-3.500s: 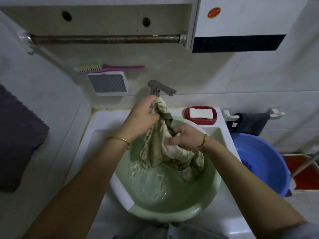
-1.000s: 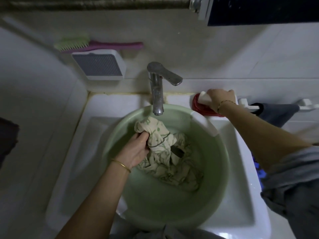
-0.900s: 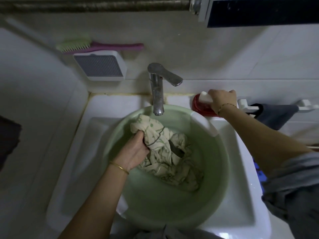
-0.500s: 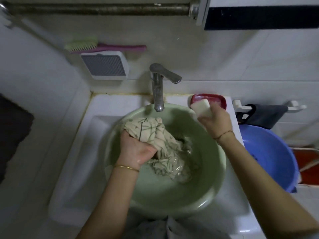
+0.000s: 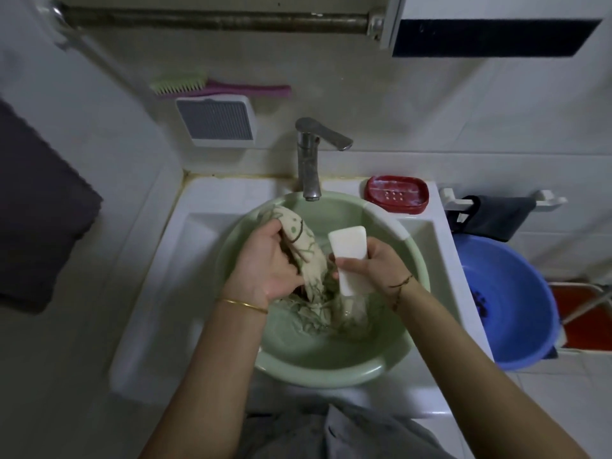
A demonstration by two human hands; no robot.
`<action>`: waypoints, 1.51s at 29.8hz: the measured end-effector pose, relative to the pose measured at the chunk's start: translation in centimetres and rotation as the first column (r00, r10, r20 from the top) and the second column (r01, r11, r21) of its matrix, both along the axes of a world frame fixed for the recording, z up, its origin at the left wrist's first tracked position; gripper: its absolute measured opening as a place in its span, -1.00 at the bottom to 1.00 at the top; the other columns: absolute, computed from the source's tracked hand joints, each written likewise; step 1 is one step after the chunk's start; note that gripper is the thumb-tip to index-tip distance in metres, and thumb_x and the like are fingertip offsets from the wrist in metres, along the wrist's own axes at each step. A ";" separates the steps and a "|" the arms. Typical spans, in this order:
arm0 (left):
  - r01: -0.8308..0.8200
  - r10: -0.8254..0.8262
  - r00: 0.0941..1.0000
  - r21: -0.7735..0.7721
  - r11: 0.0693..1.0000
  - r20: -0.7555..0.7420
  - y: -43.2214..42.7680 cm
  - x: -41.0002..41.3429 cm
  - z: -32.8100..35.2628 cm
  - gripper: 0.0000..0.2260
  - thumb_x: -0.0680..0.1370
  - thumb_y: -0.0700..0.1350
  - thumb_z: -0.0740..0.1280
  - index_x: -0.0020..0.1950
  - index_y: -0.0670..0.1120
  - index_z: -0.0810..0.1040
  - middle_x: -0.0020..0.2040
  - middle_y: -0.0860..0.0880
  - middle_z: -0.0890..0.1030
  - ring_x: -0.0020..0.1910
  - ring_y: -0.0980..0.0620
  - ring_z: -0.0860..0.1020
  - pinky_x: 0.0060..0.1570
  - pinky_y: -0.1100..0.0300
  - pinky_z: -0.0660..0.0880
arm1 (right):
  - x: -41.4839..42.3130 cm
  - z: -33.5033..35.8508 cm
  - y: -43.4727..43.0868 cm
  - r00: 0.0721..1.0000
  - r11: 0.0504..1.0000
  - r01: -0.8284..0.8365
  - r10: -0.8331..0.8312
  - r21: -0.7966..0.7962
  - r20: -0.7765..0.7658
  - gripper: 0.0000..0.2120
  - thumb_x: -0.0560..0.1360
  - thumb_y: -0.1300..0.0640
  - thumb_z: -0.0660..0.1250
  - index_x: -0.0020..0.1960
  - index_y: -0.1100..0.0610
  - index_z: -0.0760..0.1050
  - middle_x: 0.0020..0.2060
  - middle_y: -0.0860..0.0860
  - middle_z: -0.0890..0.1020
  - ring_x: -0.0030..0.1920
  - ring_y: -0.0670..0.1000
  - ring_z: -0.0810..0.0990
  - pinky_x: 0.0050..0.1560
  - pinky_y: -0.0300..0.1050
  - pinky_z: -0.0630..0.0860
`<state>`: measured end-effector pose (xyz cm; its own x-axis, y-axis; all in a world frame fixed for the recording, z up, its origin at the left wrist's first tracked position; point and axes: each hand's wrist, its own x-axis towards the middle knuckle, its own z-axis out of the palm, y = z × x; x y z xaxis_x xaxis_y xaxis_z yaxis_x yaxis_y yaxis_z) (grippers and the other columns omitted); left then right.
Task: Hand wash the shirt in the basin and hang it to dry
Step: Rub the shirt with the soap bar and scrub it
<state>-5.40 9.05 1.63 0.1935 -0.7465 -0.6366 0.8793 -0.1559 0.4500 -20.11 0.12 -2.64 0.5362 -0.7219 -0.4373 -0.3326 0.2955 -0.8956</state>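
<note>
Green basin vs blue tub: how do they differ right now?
Place: the green basin sits in the white sink under the tap; the blue tub stands beside the sink, on the right. Use: the green basin holds the shirt, gripped by the left hand, the right hand holding soap above; no hand touches the blue tub. Both are round and open-topped.

**Desk:** Where does the single head view sit?

**Photographer:** At the person's head, close above the green basin (image 5: 314, 379), on its near side.

**Desk:** Facing which way?

**Photographer:** Forward and steeply down. The basin fills mid-frame, with the faucet (image 5: 308, 160) and tiled wall (image 5: 430, 120) beyond it and a blue tub (image 5: 513, 309) to its right.
</note>
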 end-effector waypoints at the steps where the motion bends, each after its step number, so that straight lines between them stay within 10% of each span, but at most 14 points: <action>1: -0.014 0.014 1.000 0.007 1.000 -0.010 0.1 0.2 0.0 -0.59 0.59 0.05 0.15 0.36 -0.13 0.40 0.30 -0.19 0.49 0.23 -0.18 0.48 0.23 -0.14 0.40 | 0.1 0.0 0.2 1.000 1.000 -0.005 0.005 0.003 0.004 -0.65 0.40 0.35 0.43 0.15 0.31 0.44 -0.14 0.15 0.65 -0.37 -0.01 0.65 -0.34 -0.13 0.61; 8: -0.321 0.317 0.930 0.007 0.947 -0.186 0.7 -0.1 -1.3 -0.55 0.63 -0.03 0.14 0.37 -0.34 0.30 0.27 -0.25 0.45 0.32 -0.16 0.42 0.37 -0.04 0.31 | 0.7 -0.7 0.6 0.998 0.997 0.067 -0.067 -0.033 0.007 -0.69 0.40 0.32 0.44 0.10 0.24 0.46 -0.08 0.17 0.64 -0.29 0.05 0.67 -0.32 -0.10 0.62; 17: -0.096 0.113 0.975 -0.094 0.991 0.190 0.6 1.2 -2.3 -0.56 0.58 -0.31 -0.01 0.45 -0.13 0.29 0.40 -0.14 0.40 0.32 -0.19 0.42 0.31 -0.05 0.36 | 0.7 -3.4 -1.6 0.890 0.949 -0.118 -0.029 -0.292 -0.455 -0.63 0.41 0.23 0.40 0.19 0.21 0.41 0.04 0.18 0.59 0.04 0.17 0.57 0.03 0.08 0.54; 22: -0.093 0.118 0.960 -0.109 0.990 0.252 0.3 1.4 -3.1 -0.60 0.61 -0.35 0.01 0.43 -0.16 0.33 0.24 -0.19 0.52 0.09 -0.08 0.56 0.08 0.08 0.53 | 2.4 -6.1 -2.4 0.542 0.775 -0.569 0.101 -0.276 -0.834 -0.63 0.51 0.31 0.15 0.29 0.12 0.21 0.11 0.20 0.53 0.06 0.19 0.50 0.02 0.04 0.49; 29: 0.055 -0.028 0.988 -0.175 0.983 0.153 -0.1 3.0 -2.9 -0.30 0.49 0.40 -0.05 0.49 0.01 0.25 0.42 -0.18 0.38 0.40 -0.14 0.32 0.46 -0.05 0.09 | 3.6 -10.4 -1.8 0.079 0.649 -0.760 0.056 -0.024 -0.995 -0.19 0.49 0.18 0.33 0.53 0.14 -0.14 0.34 0.24 0.34 0.26 0.22 0.40 0.08 0.08 0.44; 34: 0.023 0.000 0.993 -0.188 0.982 0.120 -0.3 3.2 -3.3 -0.22 0.46 0.45 -0.10 0.51 -0.01 0.21 0.43 -0.18 0.36 0.40 -0.18 0.33 0.46 -0.16 0.07 | 3.6 -10.0 -2.0 0.141 0.690 -0.720 0.243 0.069 -0.960 -0.48 0.55 0.21 0.18 0.47 0.14 0.11 0.37 0.22 0.31 0.33 0.24 0.36 0.21 0.15 0.42; 37: 0.029 -0.001 0.989 -0.188 0.982 0.148 -0.3 2.9 -3.5 -0.28 0.48 0.43 -0.09 0.48 0.02 0.27 0.38 -0.16 0.43 0.35 -0.15 0.40 0.44 -0.12 0.15 | 2.9 -7.6 -3.1 0.336 0.706 -0.705 0.417 0.068 -0.845 -0.51 0.48 0.27 0.23 0.39 0.17 0.28 0.31 0.20 0.44 0.24 0.21 0.47 0.14 0.02 0.48; 41: 0.066 -0.029 0.984 -0.205 0.977 0.178 -0.4 1.9 -3.3 -0.36 0.50 0.38 -0.06 0.44 0.07 0.34 0.32 -0.13 0.51 0.32 -0.12 0.44 0.39 -0.09 0.23 | 2.7 -3.2 -1.4 0.918 0.906 -0.251 0.111 -0.341 -0.380 -0.64 0.61 0.05 0.15 0.34 0.17 0.37 0.06 0.08 0.54 -0.01 0.05 0.50 0.07 -0.02 0.48; 45: 0.090 -0.055 0.988 -0.252 0.964 0.141 -0.6 0.5 -3.1 -0.37 0.44 0.35 0.05 0.40 0.03 0.38 0.29 -0.13 0.53 0.32 -0.12 0.45 0.36 -0.06 0.27 | 4.7 -1.0 0.7 0.996 0.739 -0.040 -0.026 -0.673 -0.087 -0.51 0.60 -0.11 0.06 0.37 0.18 0.38 0.13 0.11 0.57 0.15 0.05 0.48 0.19 -0.07 0.39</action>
<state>-4.88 8.45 -1.50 0.2018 -0.8964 -0.3946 0.8004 -0.0813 0.5940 -15.44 0.80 -3.66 0.5271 -0.8416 0.1177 -0.4162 -0.3764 -0.8277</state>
